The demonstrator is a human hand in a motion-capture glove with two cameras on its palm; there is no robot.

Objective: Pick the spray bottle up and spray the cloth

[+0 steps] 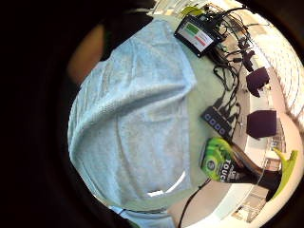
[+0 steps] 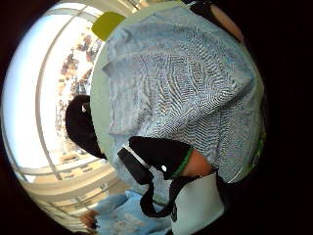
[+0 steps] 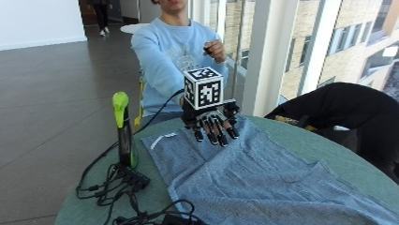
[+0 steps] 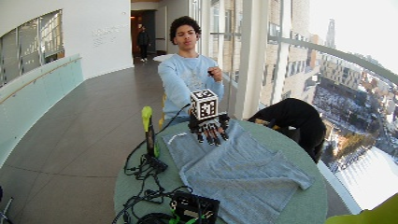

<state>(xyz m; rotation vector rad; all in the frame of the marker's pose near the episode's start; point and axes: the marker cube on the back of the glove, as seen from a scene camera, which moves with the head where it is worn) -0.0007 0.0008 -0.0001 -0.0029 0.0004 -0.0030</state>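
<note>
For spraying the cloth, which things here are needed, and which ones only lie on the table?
Needed:
spray bottle, upright beside the cloth
cloth, spread on the table
gloved right hand, fingers straight, above the cloth

Only lying about:
power strip
cables
black device with screen

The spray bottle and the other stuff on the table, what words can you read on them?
"TOUCH": on the spray bottle label, in white letters; the smaller print beside it is too blurred to read.
Small screen: green and red bars, text too small to read.
White tag on the cloth: no readable text.
</note>
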